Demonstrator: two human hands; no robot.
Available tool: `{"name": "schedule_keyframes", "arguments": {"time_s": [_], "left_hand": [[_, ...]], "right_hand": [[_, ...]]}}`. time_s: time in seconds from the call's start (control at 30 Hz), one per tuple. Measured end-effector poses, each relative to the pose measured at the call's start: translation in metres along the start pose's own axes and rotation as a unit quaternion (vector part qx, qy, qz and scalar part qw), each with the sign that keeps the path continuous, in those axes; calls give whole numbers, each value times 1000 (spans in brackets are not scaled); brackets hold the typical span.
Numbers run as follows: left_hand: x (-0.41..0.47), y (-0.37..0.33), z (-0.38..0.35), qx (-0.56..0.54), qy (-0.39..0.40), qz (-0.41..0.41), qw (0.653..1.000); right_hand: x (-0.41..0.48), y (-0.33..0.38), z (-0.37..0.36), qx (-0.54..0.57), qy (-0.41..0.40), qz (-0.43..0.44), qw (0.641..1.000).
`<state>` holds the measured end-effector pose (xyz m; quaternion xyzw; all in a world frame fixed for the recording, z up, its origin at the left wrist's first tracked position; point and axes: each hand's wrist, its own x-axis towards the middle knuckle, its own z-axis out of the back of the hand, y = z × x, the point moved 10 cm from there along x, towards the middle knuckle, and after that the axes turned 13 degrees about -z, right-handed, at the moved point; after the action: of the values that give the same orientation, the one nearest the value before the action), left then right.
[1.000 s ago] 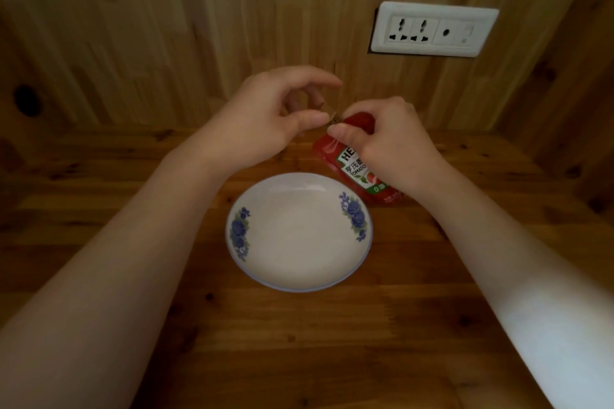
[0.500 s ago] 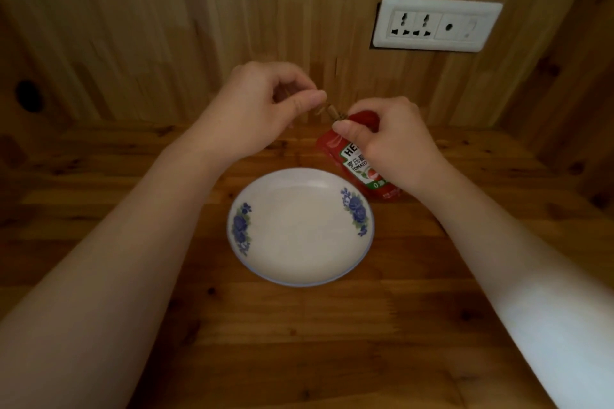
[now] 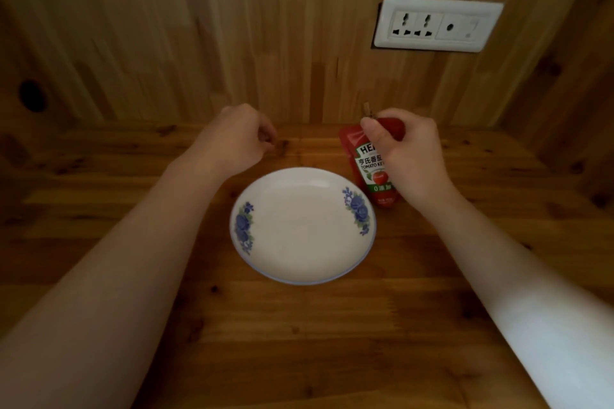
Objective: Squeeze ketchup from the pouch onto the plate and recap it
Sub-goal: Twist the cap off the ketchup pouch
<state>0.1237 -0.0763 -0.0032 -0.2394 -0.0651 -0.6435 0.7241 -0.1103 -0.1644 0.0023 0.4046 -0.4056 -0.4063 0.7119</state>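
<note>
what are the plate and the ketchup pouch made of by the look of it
Plate: probably glazed ceramic, maybe melamine; smooth white surface with a soft sheen, printed blue flowers and a thin blue rim. Ketchup pouch: flexible glossy plastic film, red with a printed label, creased under the right hand.

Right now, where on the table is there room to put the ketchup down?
Bare wood runs along the near edge of the table, between the two forearms and in front of the plate. The far left is bare too. It's crowded behind the plate, where the left hand and the right hand holding the ketchup pouch sit.
</note>
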Motion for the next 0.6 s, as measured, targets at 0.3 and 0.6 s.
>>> {"name": "schedule_keyframes", "arguments": {"time_s": [0.3, 0.6], "left_hand": [[-10, 22, -16, 23, 58, 49, 997], [-8, 21, -16, -4, 46, 46, 998]], "right_hand": [[-3, 2, -3, 8, 21, 15, 1000], [-6, 6, -5, -8, 28, 39, 999]]}}
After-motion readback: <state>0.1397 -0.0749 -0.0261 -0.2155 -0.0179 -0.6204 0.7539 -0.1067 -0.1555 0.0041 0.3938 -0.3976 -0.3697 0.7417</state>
